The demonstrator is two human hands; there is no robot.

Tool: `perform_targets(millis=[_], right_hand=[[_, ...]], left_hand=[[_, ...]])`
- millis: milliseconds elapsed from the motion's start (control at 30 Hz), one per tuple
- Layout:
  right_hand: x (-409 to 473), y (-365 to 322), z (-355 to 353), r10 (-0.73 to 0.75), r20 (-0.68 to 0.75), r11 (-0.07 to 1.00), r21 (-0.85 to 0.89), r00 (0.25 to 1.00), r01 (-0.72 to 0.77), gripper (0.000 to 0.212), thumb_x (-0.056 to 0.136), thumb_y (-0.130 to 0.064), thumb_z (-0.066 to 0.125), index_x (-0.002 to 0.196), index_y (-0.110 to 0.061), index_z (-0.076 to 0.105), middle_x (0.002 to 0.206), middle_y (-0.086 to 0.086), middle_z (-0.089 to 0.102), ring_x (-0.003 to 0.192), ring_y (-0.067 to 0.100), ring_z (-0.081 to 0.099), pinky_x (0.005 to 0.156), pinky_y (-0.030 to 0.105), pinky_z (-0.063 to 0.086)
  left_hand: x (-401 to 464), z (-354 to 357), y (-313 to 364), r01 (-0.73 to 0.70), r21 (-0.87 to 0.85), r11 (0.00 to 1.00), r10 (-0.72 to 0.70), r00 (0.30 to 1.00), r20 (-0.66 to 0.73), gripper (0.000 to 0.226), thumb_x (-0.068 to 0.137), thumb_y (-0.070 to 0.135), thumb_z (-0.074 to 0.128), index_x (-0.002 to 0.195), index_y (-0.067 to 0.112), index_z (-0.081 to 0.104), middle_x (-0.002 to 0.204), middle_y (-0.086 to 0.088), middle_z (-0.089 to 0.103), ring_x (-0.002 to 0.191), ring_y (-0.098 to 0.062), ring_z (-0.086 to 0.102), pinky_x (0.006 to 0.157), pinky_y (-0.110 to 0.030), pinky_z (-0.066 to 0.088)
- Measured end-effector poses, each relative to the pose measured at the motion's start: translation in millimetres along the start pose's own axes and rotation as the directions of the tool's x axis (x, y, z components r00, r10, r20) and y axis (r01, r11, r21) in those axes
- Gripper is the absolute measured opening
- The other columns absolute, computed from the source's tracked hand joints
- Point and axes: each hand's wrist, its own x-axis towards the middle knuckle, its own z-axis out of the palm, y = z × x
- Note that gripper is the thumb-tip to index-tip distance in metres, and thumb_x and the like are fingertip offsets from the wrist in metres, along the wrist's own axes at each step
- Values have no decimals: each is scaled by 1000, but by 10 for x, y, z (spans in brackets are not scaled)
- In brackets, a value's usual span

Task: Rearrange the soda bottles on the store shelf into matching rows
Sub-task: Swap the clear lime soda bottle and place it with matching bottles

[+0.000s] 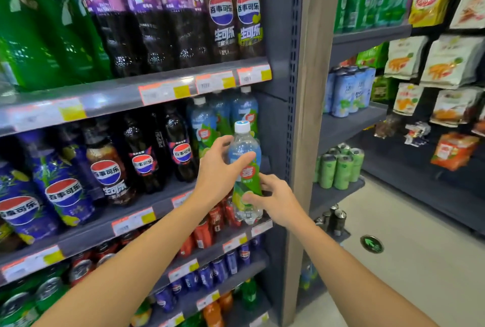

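Observation:
A clear soda bottle [246, 177] with a white cap and a blue-green label stands upright in the air in front of the middle shelf's right end. My left hand [220, 169] grips its upper body, thumb across the label. My right hand [275, 200] holds its lower part from the right, thumb on the green label. Behind it, matching blue-green bottles [204, 124] stand in a row at the right end of the middle shelf [126, 219]. Dark cola bottles [141, 158] and blue-labelled cola bottles [63, 187] fill the shelf to the left.
The top shelf holds green bottles [39, 32], purple-labelled bottles [136, 17] and brown cola bottles [233, 14]. Red cans [204, 232] and blue cans [210, 274] sit on lower shelves. A wooden post [307, 116] stands right of the shelving; snack racks [433, 64] line the aisle beyond.

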Motion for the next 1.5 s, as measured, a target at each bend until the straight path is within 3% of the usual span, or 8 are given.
perform_targets(millis=[167, 367, 567, 667, 867, 1167, 1333, 1500], right_hand=[[658, 78, -249, 10, 4, 1000, -29, 1000, -10, 48, 81, -21, 79, 126, -27, 64, 118, -2, 62, 100, -12, 57, 79, 3, 41], [1439, 175, -354, -20, 8, 996, -84, 1000, 20, 88, 57, -65, 79, 134, -26, 59, 127, -7, 66, 120, 8, 58, 105, 37, 46], [1764, 219, -297, -34, 66, 996, -76, 997, 39, 48, 77, -28, 82, 119, -36, 60, 109, -29, 64, 104, -10, 58, 92, 19, 46], [1914, 237, -255, -64, 92, 997, -32, 994, 67, 54, 75, -28, 82, 126, -26, 64, 112, -12, 73, 109, 5, 64, 95, 28, 50], [2111, 360, -195, -103, 104, 994, 36, 989, 100, 56, 76, -17, 84, 128, -19, 63, 114, -9, 72, 108, 2, 65, 94, 26, 51], [2165, 444, -151, -70, 0, 996, 47, 998, 70, 63, 70, -12, 88, 126, -10, 59, 107, -3, 71, 102, 8, 67, 90, 27, 56], [2198, 445, -112, -157, -8, 973, -172, 988, 154, 67, 75, -27, 84, 135, -14, 58, 110, 0, 55, 105, 17, 61, 95, 34, 52], [2197, 454, -100, -164, -38, 961, -234, 986, 151, 56, 79, -25, 79, 130, -20, 57, 113, -1, 67, 104, 17, 64, 90, 39, 55]], left_hand=[[588, 193, -107, -17, 64, 998, 22, 997, -78, 52, 76, 45, 77, 118, 28, 51, 104, 16, 67, 92, 1, 65, 84, -32, 55], [1240, 260, -209, -73, 224, 972, 110, 981, -158, 63, 80, 48, 72, 129, 15, 51, 114, 7, 64, 103, -10, 60, 81, -18, 41], [1408, 232, -379, -19, 335, 942, 86, 979, -187, 69, 82, 53, 67, 135, 14, 46, 131, -2, 60, 121, -19, 55, 93, -28, 44], [1475, 205, -359, -30, 388, 921, 125, 967, -222, 65, 82, 52, 67, 130, 13, 49, 125, -4, 61, 116, -22, 57, 93, -35, 48], [1503, 301, -265, 5, 506, 863, 100, 979, -179, 63, 88, 39, 66, 137, 11, 37, 135, -10, 46, 122, -30, 50, 98, -41, 44], [1617, 400, -264, 82, 656, 750, 78, 974, -211, 53, 90, 38, 64, 129, 5, 48, 129, -13, 50, 112, -33, 56, 87, -36, 45], [1693, 388, -283, 138, 643, 753, 51, 963, -266, 54, 85, 39, 70, 122, 5, 51, 119, -15, 57, 110, -34, 56, 88, -38, 44], [1663, 494, -277, 155, 670, 726, 63, 955, -290, 51, 89, 32, 67, 128, 5, 49, 123, -15, 56, 113, -34, 55, 89, -37, 43]])
